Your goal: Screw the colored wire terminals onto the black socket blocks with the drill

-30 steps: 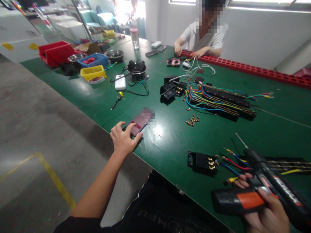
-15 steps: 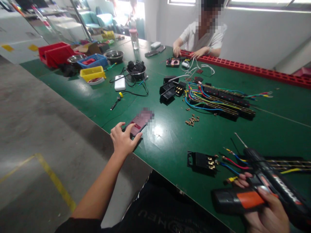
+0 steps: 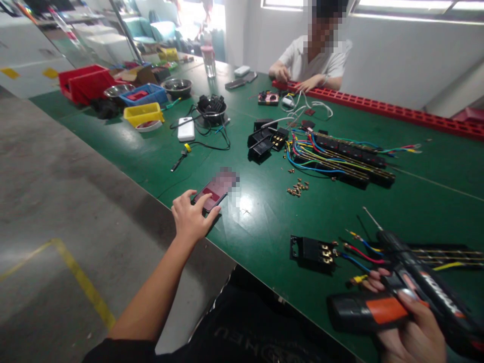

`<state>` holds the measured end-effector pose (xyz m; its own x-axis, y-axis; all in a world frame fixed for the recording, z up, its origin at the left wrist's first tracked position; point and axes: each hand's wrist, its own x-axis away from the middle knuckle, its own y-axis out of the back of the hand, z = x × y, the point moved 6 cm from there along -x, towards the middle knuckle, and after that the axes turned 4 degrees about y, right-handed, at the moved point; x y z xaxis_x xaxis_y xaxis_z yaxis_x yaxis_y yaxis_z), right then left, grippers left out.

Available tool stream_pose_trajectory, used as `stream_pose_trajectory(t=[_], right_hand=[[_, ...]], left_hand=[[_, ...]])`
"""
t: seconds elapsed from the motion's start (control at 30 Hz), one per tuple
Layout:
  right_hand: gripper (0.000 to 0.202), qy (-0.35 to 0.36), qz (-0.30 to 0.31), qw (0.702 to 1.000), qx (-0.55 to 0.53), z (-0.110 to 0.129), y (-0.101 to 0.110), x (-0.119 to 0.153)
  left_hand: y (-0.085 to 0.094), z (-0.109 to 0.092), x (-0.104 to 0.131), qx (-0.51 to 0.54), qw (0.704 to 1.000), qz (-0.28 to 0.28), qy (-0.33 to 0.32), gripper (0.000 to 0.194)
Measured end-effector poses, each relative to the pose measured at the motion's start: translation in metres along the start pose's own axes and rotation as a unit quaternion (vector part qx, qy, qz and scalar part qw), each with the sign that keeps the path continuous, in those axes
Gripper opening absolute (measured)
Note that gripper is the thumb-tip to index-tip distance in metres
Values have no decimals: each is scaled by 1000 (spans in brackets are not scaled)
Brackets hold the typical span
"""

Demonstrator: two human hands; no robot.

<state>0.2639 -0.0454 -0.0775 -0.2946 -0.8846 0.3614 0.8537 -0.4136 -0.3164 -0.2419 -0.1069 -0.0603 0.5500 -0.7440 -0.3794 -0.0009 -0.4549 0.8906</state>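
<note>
Left hand is spread with loosely curled fingers over the phone, gripping nothing; its index fingertip seems to rest on the screen, and the thumb lies beside the phone's edge. Right hand is wrapped around the handle of a black-and-orange power driver, whose thin bit points away over the table.

Largest of all is the green table, bearing everything in use. Along its far edge runs a red perforated rack, with a co-worker seated behind it. Compared with half a second ago, the clearest change is there: the co-worker's hand at the rack's end has shifted slightly. Both of the person's own hands, the phone and the driver keep nearly the same places, which suggests that the phone has the attention and the driver work is paused.

Next in size come the wired black strips, grouped beyond the driver with coloured leads trailing from both ends. The phone lies flat near the table's close edge, partly covered by the fingers. A small black terminal block sits between the two hands, nearer the right. Smallest are loose brass-coloured pieces, scattered near the strips.
</note>
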Motion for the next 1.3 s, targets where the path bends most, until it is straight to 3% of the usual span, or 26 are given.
stream_pose_trajectory(t=[0.17,0.83,1.1,1.3], right_hand=[[61,-17,-41,999,8,0,3,2],[58,-5,-49,999,9,3,2,5],[51,-10,-12,1000,4,4,-9,10],[56,-13,-20,1000,0,1,-2,8]], left_hand=[[2,-1,0,4,1000,0,-1,48],[0,1,0,19,1000,2,9,48],[-2,3,0,24,1000,2,12,48],[-1,2,0,21,1000,2,13,47]])
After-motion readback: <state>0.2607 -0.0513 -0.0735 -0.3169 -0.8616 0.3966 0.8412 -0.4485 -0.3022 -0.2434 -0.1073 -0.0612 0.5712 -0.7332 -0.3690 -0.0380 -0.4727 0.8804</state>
